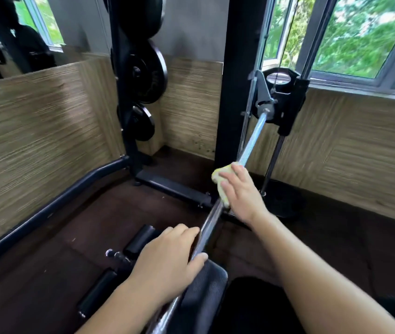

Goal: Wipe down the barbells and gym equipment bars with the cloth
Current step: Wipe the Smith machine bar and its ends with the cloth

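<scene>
Right hand clamps cloth on bar running away up-right; left hand grips bar nearer.

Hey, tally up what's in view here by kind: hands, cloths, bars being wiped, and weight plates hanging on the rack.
Hands: 2, left hand and right hand
Cloths: 1, yellow cloth
Bars being wiped: 1, barbell
Weight plates on the rack: 3, top, middle, bottom
Total: 7
</scene>
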